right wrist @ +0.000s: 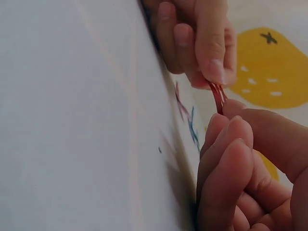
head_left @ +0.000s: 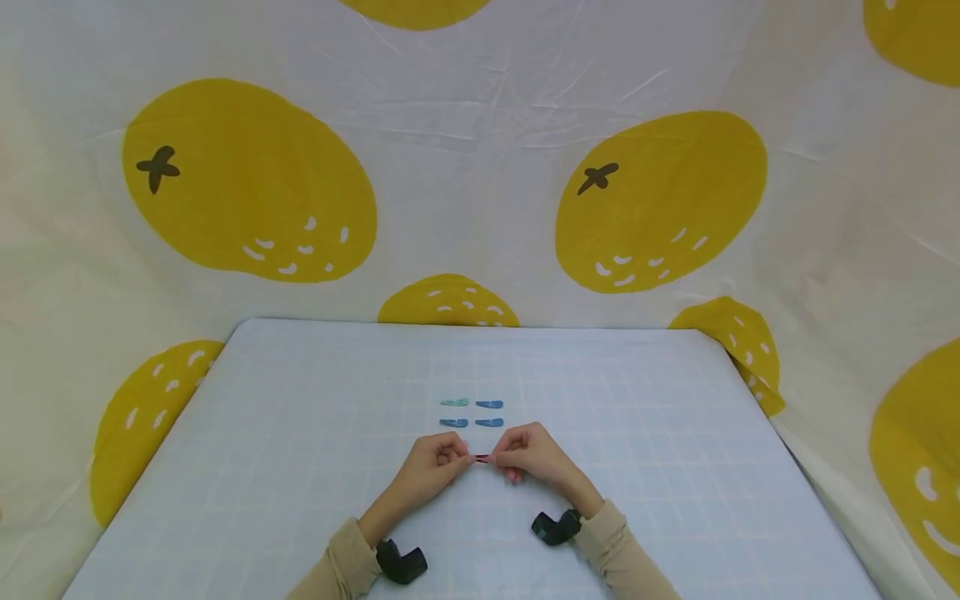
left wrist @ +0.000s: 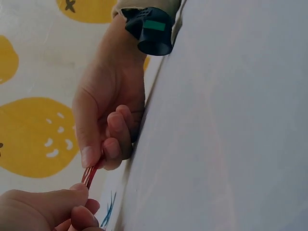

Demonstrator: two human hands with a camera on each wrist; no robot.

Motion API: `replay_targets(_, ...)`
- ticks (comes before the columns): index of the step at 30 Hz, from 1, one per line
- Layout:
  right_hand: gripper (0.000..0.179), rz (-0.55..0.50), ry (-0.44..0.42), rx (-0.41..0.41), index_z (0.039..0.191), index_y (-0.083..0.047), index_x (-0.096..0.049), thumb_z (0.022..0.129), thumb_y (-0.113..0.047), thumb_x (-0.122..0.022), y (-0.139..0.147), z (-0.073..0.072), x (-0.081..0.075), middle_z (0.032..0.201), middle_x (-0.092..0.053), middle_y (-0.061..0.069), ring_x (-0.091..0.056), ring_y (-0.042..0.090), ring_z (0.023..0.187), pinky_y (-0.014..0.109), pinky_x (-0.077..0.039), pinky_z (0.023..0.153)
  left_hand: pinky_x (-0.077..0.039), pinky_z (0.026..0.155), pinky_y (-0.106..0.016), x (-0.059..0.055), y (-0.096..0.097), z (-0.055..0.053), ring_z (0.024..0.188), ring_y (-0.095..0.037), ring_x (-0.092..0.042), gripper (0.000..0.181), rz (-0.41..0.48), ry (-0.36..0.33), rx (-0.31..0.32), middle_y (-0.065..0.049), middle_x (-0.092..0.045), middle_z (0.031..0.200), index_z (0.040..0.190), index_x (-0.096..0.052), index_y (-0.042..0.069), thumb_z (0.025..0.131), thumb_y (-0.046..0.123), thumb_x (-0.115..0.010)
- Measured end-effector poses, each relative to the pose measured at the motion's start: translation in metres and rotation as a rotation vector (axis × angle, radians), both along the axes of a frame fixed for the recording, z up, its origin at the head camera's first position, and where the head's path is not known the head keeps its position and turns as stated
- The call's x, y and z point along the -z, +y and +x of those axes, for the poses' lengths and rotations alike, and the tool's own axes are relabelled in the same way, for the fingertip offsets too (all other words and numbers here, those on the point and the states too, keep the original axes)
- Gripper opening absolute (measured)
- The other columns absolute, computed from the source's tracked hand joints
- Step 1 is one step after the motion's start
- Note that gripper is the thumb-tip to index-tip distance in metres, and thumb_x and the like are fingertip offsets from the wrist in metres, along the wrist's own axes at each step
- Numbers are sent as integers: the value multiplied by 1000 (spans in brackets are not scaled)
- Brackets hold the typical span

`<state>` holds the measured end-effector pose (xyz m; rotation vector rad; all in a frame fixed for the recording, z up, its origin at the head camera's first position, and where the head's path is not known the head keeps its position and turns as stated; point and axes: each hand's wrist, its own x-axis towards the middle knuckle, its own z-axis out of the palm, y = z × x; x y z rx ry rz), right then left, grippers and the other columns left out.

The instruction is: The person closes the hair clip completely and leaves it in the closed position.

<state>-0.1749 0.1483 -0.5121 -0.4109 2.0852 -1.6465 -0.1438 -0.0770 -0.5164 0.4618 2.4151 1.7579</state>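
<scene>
Low over the pale gridded surface [head_left: 300, 433], my left hand [head_left: 431, 467] pinches one end of a small red metal snap hair clip [head_left: 481, 457]; my right hand [head_left: 528, 457] pinches the other. I judge it light, thin, springy, slick; grip the ends. Four blue clips [head_left: 472, 412] lie just beyond.

On the white grid-patterned table [head_left: 300, 467], four small blue snap hair clips [head_left: 472, 412] lie in two rows of two near its middle. Just in front of them, toward the person, the left hand [head_left: 431, 467] and right hand [head_left: 534, 457] meet, a small red snap hair clip [head_left: 481, 458] pinched between them.
</scene>
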Motion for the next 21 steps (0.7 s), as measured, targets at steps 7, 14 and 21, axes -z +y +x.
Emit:
replay_targets(7, 8, -23, 22, -6, 83, 8, -68, 88, 2, -68, -2, 9, -16, 64, -62, 11, -53, 14, 49, 21, -46, 48, -38, 50, -20, 17, -2, -7, 52, -8, -50, 11, 4, 2, 37, 3, -55, 62, 85, -65, 12, 91, 16, -73)
replay_targets(14, 10, -44, 39, -15, 82, 8, -68, 89, 0, -68, -3, 13, -26, 63, -62, 13, -52, 13, 48, 21, -45, 48, -38, 50, -20, 17, -3, -7, 52, -8, -49, 11, 2, 9, 39, 3, -55, 63, 85, -65, 13, 91, 17, -73)
replay_targets(21, 9, -31, 34, -9, 82, 8, -68, 88, 2, -69, -3, 13, -26, 67, -63, 28, -54, 15, 48, 21, -46, 47, -36, 50, -19, 16, 0, -6, 51, -7, -48, 12, 2, -2, 26, 3, -55, 62, 84, -64, 12, 90, 16, -74)
